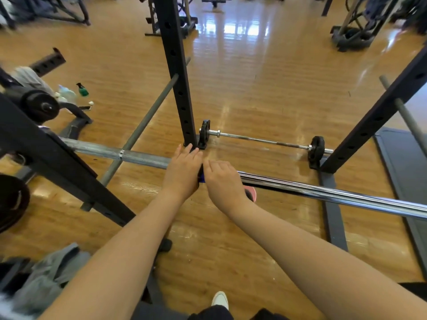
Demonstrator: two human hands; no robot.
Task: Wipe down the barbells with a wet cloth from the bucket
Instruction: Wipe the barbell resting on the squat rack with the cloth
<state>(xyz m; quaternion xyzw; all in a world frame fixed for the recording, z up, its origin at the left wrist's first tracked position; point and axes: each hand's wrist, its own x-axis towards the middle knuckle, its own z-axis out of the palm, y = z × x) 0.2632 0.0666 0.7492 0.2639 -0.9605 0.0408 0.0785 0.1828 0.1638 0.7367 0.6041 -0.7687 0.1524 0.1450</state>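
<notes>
Here, barbell: the long bar (pixel 323 192) runs across in front of you, passing under both your hands; its stretch to the right of your hands is bright chrome, and the sleeve (pixel 138 157) to the left of them is dull grey.
Cloth: a small dark blue patch (pixel 201 177) shows in the gap between your two hands, right at the bar; it looks like the cloth, but too little of it is visible to be sure.
Left hand: your left hand (pixel 182 172) lies flat over the bar with its fingers (pixel 187 151) straight and close together, pointing away from you; whether it grips anything underneath cannot be told.
Right hand: your right hand (pixel 223 181) sits just beside the left, touching it at the thumb side, fingers curled down over the bar and the blue patch; the grip itself is hidden.
Second barbell: a thinner bar (pixel 265 140) with small black plates lies on the floor beyond your hands.
Rack upright: a black holed post (pixel 178 77) stands just past your left fingertips.
Pink object: something pink (pixel 253 192) peeks out below your right wrist; you cannot tell what it is.
Spray bottle: a green one (pixel 82 90) stands well off to the left of your hands.
Shoe: a white toe (pixel 220 300) shows below your forearms.
</notes>
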